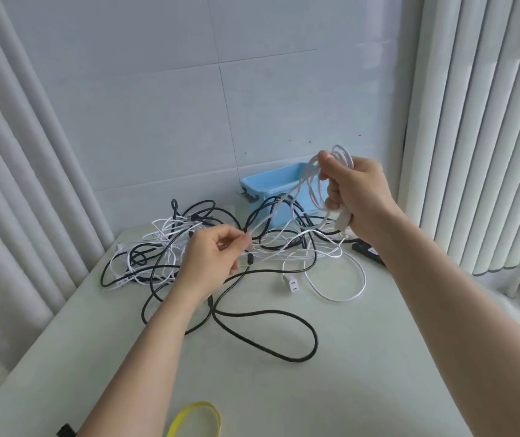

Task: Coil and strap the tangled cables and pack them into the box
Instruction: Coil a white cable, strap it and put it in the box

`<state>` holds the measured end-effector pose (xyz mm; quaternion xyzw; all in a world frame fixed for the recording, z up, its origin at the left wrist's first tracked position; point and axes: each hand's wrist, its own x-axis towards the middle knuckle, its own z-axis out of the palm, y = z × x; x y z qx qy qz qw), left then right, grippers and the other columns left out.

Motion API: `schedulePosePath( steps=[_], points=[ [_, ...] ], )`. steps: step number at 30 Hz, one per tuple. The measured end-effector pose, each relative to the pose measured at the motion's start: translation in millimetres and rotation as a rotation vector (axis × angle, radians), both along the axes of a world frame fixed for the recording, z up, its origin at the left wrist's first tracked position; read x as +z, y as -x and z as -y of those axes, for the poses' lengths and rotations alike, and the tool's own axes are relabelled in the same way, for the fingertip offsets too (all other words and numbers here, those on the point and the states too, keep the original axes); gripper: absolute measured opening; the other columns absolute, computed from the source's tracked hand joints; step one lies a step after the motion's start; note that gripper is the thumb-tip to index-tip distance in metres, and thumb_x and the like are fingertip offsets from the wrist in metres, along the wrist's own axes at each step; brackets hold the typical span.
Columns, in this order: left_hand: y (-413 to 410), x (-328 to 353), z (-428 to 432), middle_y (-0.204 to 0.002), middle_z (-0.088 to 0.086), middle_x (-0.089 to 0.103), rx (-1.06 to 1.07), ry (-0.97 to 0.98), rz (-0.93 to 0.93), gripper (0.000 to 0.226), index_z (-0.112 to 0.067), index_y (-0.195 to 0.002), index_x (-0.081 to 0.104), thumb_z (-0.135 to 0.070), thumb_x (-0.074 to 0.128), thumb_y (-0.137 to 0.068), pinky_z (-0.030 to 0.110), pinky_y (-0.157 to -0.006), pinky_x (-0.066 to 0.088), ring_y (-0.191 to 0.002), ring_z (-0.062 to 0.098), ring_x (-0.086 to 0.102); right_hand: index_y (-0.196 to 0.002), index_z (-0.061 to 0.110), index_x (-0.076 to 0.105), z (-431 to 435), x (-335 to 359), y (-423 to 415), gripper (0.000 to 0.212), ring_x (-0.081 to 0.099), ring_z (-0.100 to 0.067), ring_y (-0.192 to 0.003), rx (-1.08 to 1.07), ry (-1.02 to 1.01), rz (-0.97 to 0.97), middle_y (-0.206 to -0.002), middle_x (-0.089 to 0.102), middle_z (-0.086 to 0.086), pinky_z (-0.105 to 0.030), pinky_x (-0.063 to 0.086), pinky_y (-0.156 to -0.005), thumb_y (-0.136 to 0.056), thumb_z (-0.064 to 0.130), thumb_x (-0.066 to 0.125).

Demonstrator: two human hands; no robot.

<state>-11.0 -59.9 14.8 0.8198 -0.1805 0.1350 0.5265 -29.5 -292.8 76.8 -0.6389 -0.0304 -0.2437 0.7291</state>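
Note:
A tangle of black and white cables covers the far half of the pale table. My right hand is raised above it and grips several loops of a white cable, with a white plug end sticking out below the fist. The same white cable runs down and left to my left hand, which pinches it between thumb and fingertips just above the tangle. A light blue box stands open behind the cables, against the wall. A long black cable loops toward me.
A yellow strap lies at the table's near edge, with a small black object to its left. A black block rests on the table under my right forearm. A white socket end lies mid-table. Curtains hang on both sides.

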Motion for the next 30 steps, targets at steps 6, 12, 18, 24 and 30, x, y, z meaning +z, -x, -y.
schedulePosePath(
  steps=[6, 12, 18, 24, 30],
  points=[
    [-17.8, -6.7, -19.6, -0.067, -0.013, 0.068, 0.317, 0.014, 0.160, 0.011, -0.022, -0.077, 0.074, -0.023, 0.075, -0.088, 0.038, -0.067, 0.057, -0.064, 0.012, 0.064, -0.068, 0.010, 0.060, -3.8, -13.3, -7.1, 0.035, 0.031, -0.010, -0.037, -0.033, 0.151, -0.065, -0.039, 0.040, 0.013, -0.026, 0.032, -0.046, -0.096, 0.029, 0.064],
    [-17.6, -9.6, -30.4, -0.070, -0.016, 0.069, 0.340, -0.078, 0.242, 0.014, -0.028, -0.074, 0.073, -0.020, 0.078, -0.085, 0.025, -0.063, 0.051, -0.060, 0.007, 0.064, -0.069, 0.015, 0.050, -7.8, -23.9, -14.9, 0.037, 0.023, -0.009, -0.039, 0.366, -0.205, -0.301, -0.050, 0.026, 0.007, -0.020, 0.031, -0.041, -0.101, 0.034, 0.055],
    [-7.2, -9.4, -3.3, -0.072, -0.015, 0.068, 0.113, -0.290, 0.261, 0.004, -0.019, -0.079, 0.078, -0.018, 0.083, -0.080, 0.006, -0.058, 0.036, -0.060, -0.006, 0.055, -0.094, 0.011, 0.059, -21.5, -14.2, -7.6, 0.020, 0.059, -0.013, -0.055, 0.688, -0.705, -0.203, -0.067, 0.058, 0.002, -0.031, 0.052, -0.077, -0.104, 0.023, 0.046],
    [7.7, 4.5, 16.0, -0.066, -0.028, 0.067, -0.058, -0.204, 0.172, 0.001, -0.021, -0.084, 0.080, -0.020, 0.081, -0.083, 0.010, -0.064, 0.042, -0.063, -0.007, 0.059, -0.111, -0.001, 0.050, -41.7, -20.1, -0.1, 0.018, 0.069, -0.028, -0.078, 0.544, -0.063, -0.056, -0.101, 0.073, -0.018, -0.044, 0.059, -0.079, -0.107, 0.014, 0.042],
    [9.2, 10.3, 5.9, -0.107, -0.001, 0.077, -0.270, 0.119, 0.044, 0.014, 0.000, -0.092, 0.077, 0.001, 0.080, -0.079, 0.028, -0.090, 0.056, -0.101, 0.012, 0.073, -0.097, -0.001, 0.064, -60.5, -27.3, 6.7, 0.028, 0.071, -0.032, -0.090, 0.527, 0.085, -0.071, -0.099, 0.075, -0.014, -0.049, 0.056, -0.086, -0.106, 0.017, 0.044]
  ],
)
